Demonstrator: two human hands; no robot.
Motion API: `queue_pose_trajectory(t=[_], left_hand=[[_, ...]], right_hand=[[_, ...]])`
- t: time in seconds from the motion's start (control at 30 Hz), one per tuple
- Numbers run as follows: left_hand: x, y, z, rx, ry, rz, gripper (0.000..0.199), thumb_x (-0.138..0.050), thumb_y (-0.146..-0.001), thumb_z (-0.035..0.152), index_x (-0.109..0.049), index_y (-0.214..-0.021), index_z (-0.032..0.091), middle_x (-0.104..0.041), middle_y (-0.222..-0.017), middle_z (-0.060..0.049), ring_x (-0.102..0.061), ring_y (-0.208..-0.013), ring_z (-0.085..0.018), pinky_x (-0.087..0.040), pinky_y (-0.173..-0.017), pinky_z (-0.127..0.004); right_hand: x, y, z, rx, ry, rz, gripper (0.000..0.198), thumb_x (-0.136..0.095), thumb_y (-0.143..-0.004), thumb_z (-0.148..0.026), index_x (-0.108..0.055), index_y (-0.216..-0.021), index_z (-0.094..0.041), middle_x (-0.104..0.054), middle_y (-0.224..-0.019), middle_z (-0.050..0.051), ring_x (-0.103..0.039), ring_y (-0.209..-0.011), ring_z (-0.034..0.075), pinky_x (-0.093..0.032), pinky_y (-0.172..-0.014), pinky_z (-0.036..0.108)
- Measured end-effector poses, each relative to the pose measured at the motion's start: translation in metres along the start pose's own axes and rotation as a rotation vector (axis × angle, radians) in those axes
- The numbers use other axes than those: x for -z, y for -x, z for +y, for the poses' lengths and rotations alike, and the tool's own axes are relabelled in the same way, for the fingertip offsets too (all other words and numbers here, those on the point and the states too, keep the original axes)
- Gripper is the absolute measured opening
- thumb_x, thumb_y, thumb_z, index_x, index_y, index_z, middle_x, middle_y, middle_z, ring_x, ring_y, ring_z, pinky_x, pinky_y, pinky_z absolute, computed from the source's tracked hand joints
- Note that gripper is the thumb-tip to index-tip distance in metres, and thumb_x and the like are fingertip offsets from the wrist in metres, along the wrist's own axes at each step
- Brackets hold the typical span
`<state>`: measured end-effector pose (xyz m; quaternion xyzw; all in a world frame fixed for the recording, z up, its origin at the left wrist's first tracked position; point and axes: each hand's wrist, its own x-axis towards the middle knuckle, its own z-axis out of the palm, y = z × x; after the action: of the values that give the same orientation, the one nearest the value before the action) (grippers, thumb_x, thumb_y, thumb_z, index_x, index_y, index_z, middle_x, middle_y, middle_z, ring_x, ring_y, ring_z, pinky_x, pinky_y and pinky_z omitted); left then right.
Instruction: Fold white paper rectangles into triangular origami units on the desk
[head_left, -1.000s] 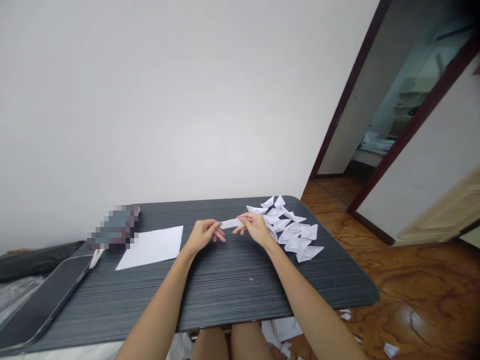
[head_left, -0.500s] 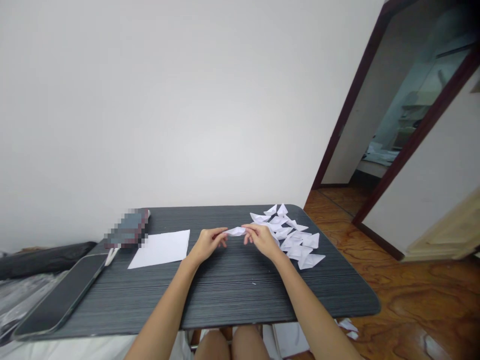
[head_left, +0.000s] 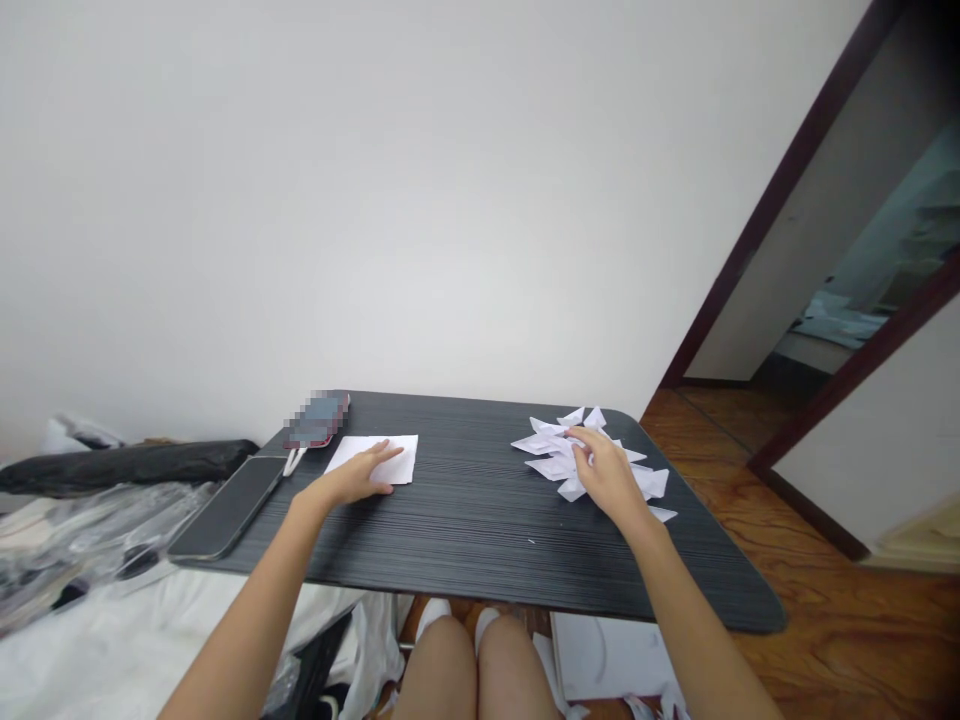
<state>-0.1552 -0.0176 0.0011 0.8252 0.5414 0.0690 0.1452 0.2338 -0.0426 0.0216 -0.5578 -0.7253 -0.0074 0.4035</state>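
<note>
My left hand (head_left: 360, 474) lies over the white paper sheet (head_left: 403, 462) on the left half of the dark table, fingers spread and touching it. On the right side, my right hand (head_left: 606, 470) hovers at a heap of folded white paper boats (head_left: 551, 447). Its thumb and forefinger are bent and slightly apart over the boats, with nothing plainly gripped between them. Part of the heap is hidden behind this hand and wrist.
A blurred-out device (head_left: 318, 420) sits at the table's back left, with a white cable (head_left: 294, 461) beside it. Nearer me lies a dark phone-like slab (head_left: 229, 508). Plastic wrapping (head_left: 112, 530) and a black roll (head_left: 127, 468) are left of the table (head_left: 465, 520).
My hands have parted. The small paper boat between them has been let go at the heap by my right hand, while my left moved left onto the sheet. The view has shifted.
</note>
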Motion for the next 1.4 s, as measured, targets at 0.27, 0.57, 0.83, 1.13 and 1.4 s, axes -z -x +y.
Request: queue_pose_trajectory(t=[0.27, 0.57, 0.83, 1.13, 1.4], left_hand=[[-0.002, 0.002, -0.002, -0.128, 0.155, 0.205, 0.030, -0.045, -0.075, 0.040, -0.066, -0.081, 0.018, -0.066, -0.091, -0.008, -0.059, -0.086, -0.022, -0.040, -0.079, -0.028], [0.013, -0.028, 0.081, -0.078, 0.806, 0.469, 0.031, -0.051, -0.071, 0.040, -0.063, -0.072, 0.012, -0.064, -0.067, -0.003, -0.055, -0.059, -0.015, -0.039, -0.052, -0.022], [-0.003, -0.089, 0.115, -0.031, 1.234, 0.571, 0.035, -0.061, -0.062, 0.041, -0.064, -0.080, 0.011, -0.065, -0.072, -0.006, -0.057, -0.062, -0.015, -0.042, -0.057, -0.024], [-0.033, -0.121, 0.099, -0.016, 1.179, 0.377, 0.041, -0.058, -0.063, 0.049, -0.063, -0.070, 0.009, -0.063, -0.061, -0.005, -0.054, -0.050, -0.013, -0.036, -0.044, -0.020], [-0.028, -0.113, 0.107, 0.101, 1.686, -0.129, 0.075, -0.023, -0.068, 0.071, -0.053, -0.102, 0.012, -0.062, -0.077, -0.013, -0.059, -0.065, -0.020, -0.047, -0.046, -0.028]], right_hand=[[-0.010, -0.003, -0.015, 0.045, -0.082, -0.094, 0.028, -0.039, -0.075, -0.016, -0.060, -0.094, -0.015, -0.060, -0.098, 0.009, -0.055, -0.090, 0.020, -0.042, -0.081, 0.036], [-0.046, -0.007, -0.048, -0.133, -0.649, -0.446, 0.036, -0.050, -0.075, -0.035, -0.056, -0.105, -0.015, -0.058, -0.106, 0.011, -0.054, -0.094, 0.021, -0.044, -0.079, 0.037], [-0.079, -0.032, -0.045, -0.475, -1.134, -0.302, 0.037, -0.065, -0.059, -0.042, -0.063, -0.078, -0.011, -0.067, -0.076, 0.009, -0.062, -0.069, 0.021, -0.047, -0.069, 0.036], [-0.090, -0.049, -0.013, -0.347, -1.044, -0.242, 0.030, -0.063, -0.062, -0.033, -0.063, -0.083, -0.011, -0.067, -0.078, 0.007, -0.061, -0.071, 0.020, -0.048, -0.062, 0.031], [-0.084, -0.045, -0.006, 0.051, -0.698, -0.176, 0.037, -0.043, -0.068, -0.008, -0.064, -0.094, -0.022, -0.063, -0.100, 0.002, -0.056, -0.096, 0.018, -0.041, -0.086, 0.034]])
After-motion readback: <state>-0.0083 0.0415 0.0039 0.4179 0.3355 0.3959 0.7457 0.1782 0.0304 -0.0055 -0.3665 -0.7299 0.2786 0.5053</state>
